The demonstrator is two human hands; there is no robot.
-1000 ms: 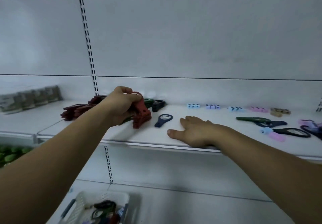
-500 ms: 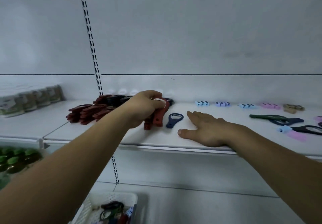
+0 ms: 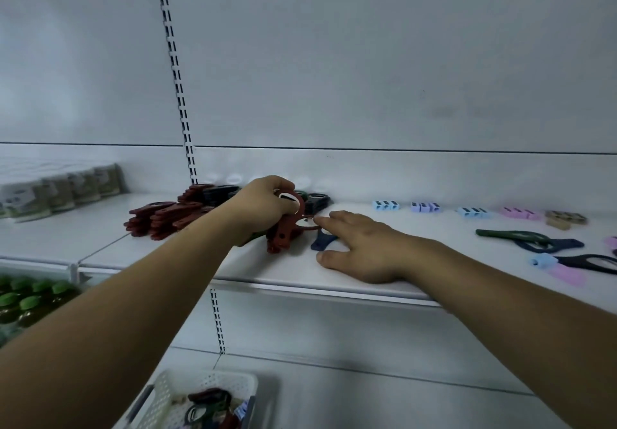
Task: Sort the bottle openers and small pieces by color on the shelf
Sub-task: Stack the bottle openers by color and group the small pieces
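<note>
Red bottle openers (image 3: 283,233) are bunched in my left hand (image 3: 263,206), my fingers curled round them so that one ring end stands up past my knuckles and the handles point down toward the shelf (image 3: 187,256); whether their lower ends rest on the board I cannot tell. I hold them over the middle of the shelf, just right of the red pile (image 3: 163,218) that lies stacked in rows, with a dark pile (image 3: 217,191) behind it against the back wall and a few black openers (image 3: 317,200) just beyond my knuckles. My right hand (image 3: 364,248) lies flat on the shelf beside the left, palm down, fingers straight and spread, holding nothing; its fingertips reach the ring of one red opener in the bunch, and a navy opener (image 3: 321,241) lies on the board partly under my forefinger. Along the back of the shelf to the right the small pieces sit in a row of groups, each apart from the next: blue pieces (image 3: 385,205), purple pieces (image 3: 425,207), pale blue pieces (image 3: 473,212), pink pieces (image 3: 521,212) and tan pieces (image 3: 565,219). Nearer the front on the right lie a green opener (image 3: 510,234), a second navy opener (image 3: 551,245) touching it, and a black opener (image 3: 591,263) with a loose blue piece (image 3: 542,259) and a loose pink piece (image 3: 567,273) at its near end. Down below, a white basket (image 3: 200,380) holds more openers in mixed colours. Far left, packets (image 3: 60,188) stand on the neighbouring shelf, with green-capped bottles (image 3: 30,298) on the level beneath.
</note>
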